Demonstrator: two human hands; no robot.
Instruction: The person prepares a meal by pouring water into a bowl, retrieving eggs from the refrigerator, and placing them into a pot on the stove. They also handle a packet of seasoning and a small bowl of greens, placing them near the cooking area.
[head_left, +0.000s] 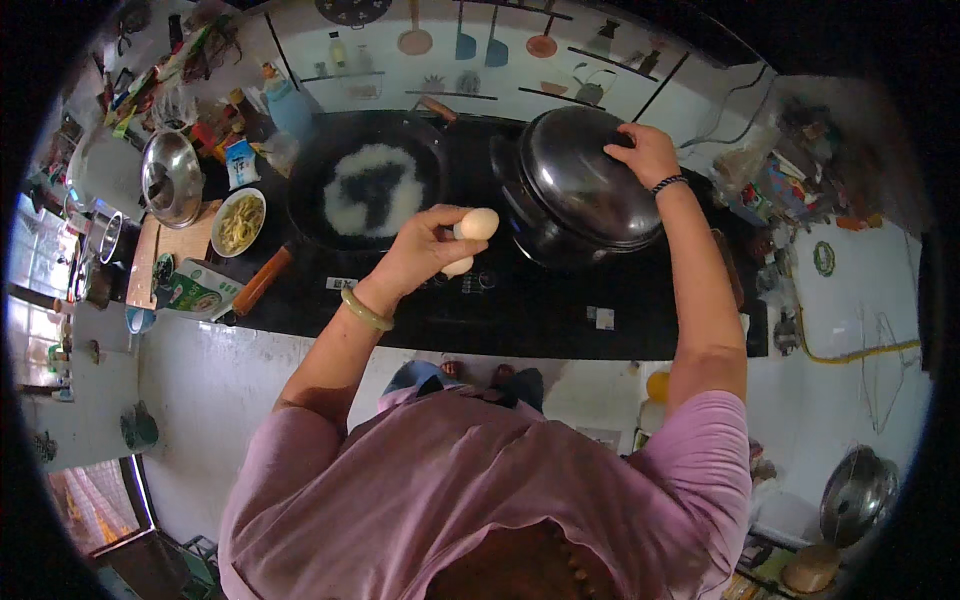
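Observation:
My left hand (431, 251) holds pale eggs (480, 223) over the front of the black cooktop; one shows at the fingertips, another lower by the palm. Behind it sits a dark wok (427, 161) with whitish, bubbly liquid (345, 187) around a dark middle. My right hand (646, 154) is at the top of a domed metal lid (574, 176), its thumb and fingers bent at the lid's knob, which they mostly hide. The lid rests on a dark metal pot (536, 244) at the right of the cooktop. Whether the fingers grip the knob is hard to tell.
Left of the wok are a bowl of sliced food (238, 222), a cutting board (142, 262), an upright pan lid (172, 180), a green packet (199, 291) and the wok's wooden handle (262, 280). Bags and packets (780, 184) crowd the right side. A wall stands behind the cooktop (525, 322).

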